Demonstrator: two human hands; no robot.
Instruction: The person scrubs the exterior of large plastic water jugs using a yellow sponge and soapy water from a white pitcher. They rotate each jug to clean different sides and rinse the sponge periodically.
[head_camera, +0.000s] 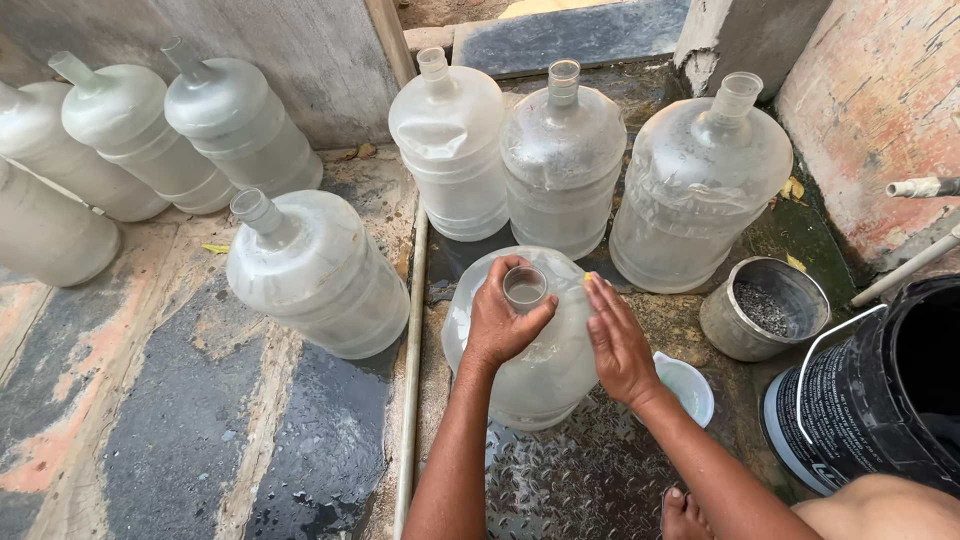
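Note:
A large clear plastic water jug (530, 385) stands upright on the wet ground right in front of me. My left hand (500, 320) wraps around the jug's open neck (525, 288). My right hand (618, 340) lies flat against the jug's right shoulder, fingers stretched out and holding nothing that I can see. A small white bowl (690, 385) sits on the ground just right of the jug, partly behind my right wrist.
Three upright empty jugs (560, 160) stand behind; several more (315, 270) sit at the left by a grey wall. A metal tin with dark grit (765, 308) and a black bucket (880, 390) are at the right. A pipe (412, 360) runs along the floor.

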